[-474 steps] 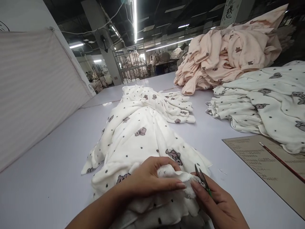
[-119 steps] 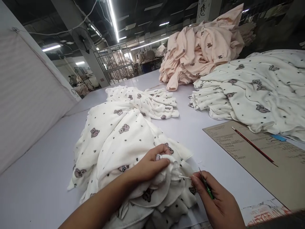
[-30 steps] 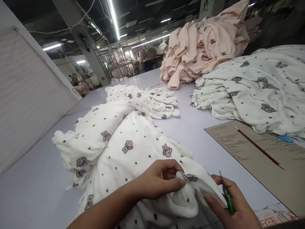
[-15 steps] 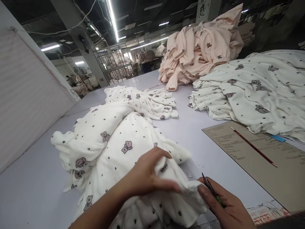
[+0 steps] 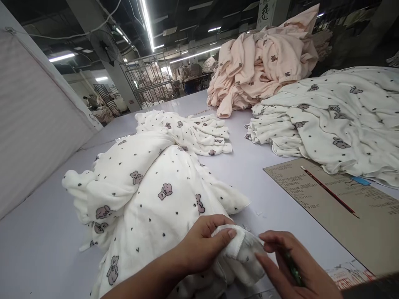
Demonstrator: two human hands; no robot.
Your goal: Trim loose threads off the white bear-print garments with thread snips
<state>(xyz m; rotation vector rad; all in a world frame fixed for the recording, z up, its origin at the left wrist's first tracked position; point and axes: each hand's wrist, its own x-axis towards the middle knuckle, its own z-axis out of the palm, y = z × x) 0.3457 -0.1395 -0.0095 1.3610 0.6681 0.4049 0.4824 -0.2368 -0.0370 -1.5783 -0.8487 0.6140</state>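
Observation:
My left hand [image 5: 207,245] pinches the edge of a white fleece garment [image 5: 183,211] printed with bears and small dark marks. The seamed, turned edge shows beyond my thumb. To the right, my right hand [image 5: 293,261] has its thumb and index finger apart beside this edge; whether they touch it I cannot tell. Tucked in the palm is a pair of small green-handled scissors [image 5: 293,269], the blades hidden from view. The garment lies bunched across the table in front of me.
More white bear-print garments [image 5: 343,120] are heaped at right, with a pink pile [image 5: 264,70] behind. A printed brown board [image 5: 308,195] carries a dark red pencil [image 5: 330,192] and a blue clip [image 5: 360,180]. Pale fabric [image 5: 40,116] hangs at left.
My left hand has closed on the garment's edge and moved slightly down. My right thumb and finger have let go of the edge, and the scissors have turned back into the palm.

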